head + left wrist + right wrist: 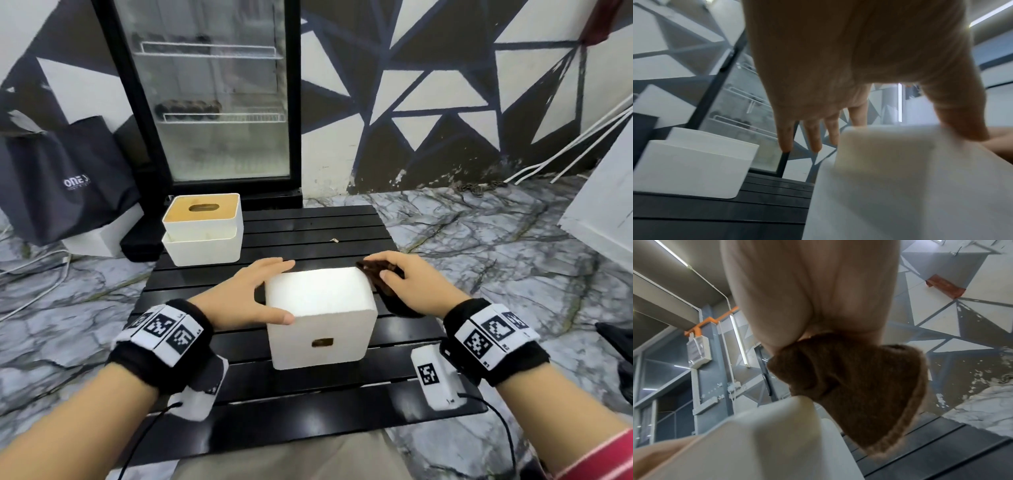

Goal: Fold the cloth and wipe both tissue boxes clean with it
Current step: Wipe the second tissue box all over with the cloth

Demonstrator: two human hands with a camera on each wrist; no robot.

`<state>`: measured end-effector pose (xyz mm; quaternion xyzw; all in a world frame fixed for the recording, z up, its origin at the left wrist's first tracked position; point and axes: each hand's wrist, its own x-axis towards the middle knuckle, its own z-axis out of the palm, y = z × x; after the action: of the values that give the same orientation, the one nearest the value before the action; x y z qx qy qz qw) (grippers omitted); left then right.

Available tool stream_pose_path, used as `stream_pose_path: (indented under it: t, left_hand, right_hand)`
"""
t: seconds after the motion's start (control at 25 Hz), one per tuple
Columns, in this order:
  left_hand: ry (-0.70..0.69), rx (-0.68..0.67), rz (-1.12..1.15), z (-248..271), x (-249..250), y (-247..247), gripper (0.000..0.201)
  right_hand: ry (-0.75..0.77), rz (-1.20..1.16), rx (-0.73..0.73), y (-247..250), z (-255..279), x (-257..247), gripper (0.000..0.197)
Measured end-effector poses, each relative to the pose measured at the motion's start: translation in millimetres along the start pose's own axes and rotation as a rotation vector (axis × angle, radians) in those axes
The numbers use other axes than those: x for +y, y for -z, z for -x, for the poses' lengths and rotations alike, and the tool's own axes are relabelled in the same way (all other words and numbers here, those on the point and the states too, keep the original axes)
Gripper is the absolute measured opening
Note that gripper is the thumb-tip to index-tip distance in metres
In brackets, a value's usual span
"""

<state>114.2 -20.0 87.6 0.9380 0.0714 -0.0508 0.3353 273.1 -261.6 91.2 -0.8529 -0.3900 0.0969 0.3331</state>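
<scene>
Cloth (380, 274) bunched in the right hand (407, 287) wiped the near box (322, 308). Left hand (246, 294), fingers spread, steadied it. Next probably the other box (203, 233), beyond that hand.

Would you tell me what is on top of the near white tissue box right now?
The near white tissue box has a bare top; the left hand braces its side, and the brown cloth meets its far right corner. The right side is hidden.
</scene>
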Motion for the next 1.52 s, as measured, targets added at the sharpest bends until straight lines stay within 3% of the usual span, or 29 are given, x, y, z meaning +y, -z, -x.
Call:
stream_pose_path:
  t: [0.04,0.12,0.2,0.28,0.4,0.48,0.56,0.72,0.92,1.2,1.36,1.52]
  left_hand:
    - [0.028,0.020,0.059,2.4,-6.8,4.1,0.107]
    - [0.070,0.099,0.131,5.3,-16.3,7.9,0.080]
    - [0.086,0.245,0.140,5.0,-19.0,3.7,0.051]
    - [0.089,0.388,0.107,4.2,-9.5,-6.9,0.039]
    - [0.113,0.486,0.116,4.0,16.6,-28.4,0.049]
    - [0.096,0.454,0.109,2.0,28.9,-40.1,0.065]
    - [0.065,0.392,0.096,0.0,34.0,-44.8,0.075]
    - [0.034,0.354,0.137,-2.3,35.2,-45.7,0.071]
    - [0.187,0.319,0.093,-6.2,46.4,-62.9,0.100]
    - [0.134,0.296,0.115,-18.8,36.8,-51.4,0.083]
    - [0.132,0.296,0.115,-32.1,30.7,-43.4,0.089]
    - [0.102,0.312,0.122,-40.2,25.2,-40.8,0.088]
  right_hand:
    - [0.013,0.001,-0.018,2.7,7.5,-0.7,0.035]
    - [0.045,-0.011,-0.046,4.2,22.8,-3.8,0.036]
    - [0.073,-0.055,-0.074,1.1,37.2,-11.1,0.038]
    - [0.115,-0.097,-0.133,-5.3,49.9,-21.1,0.040]
    - [0.164,-0.098,-0.202,-15.7,60.9,-30.5,0.039]
    - [0.166,-0.083,-0.178,-17.2,60.6,-29.8,0.037]
    - [0.148,-0.090,-0.089,-16.6,57.4,-25.7,0.033]
    - [0.048,-0.189,0.100,-18.9,42.4,-16.3,0.023]
    - [0.104,-0.095,0.219,-43.6,7.6,-14.1,0.023]
    - [0.116,-0.119,0.341,-68.7,-18.4,-9.1,0.025]
    - [0.073,-0.148,0.287,-81.2,-18.6,-6.3,0.034]
    - [0.150,-0.187,0.316,-90.5,-14.4,-8.6,0.035]
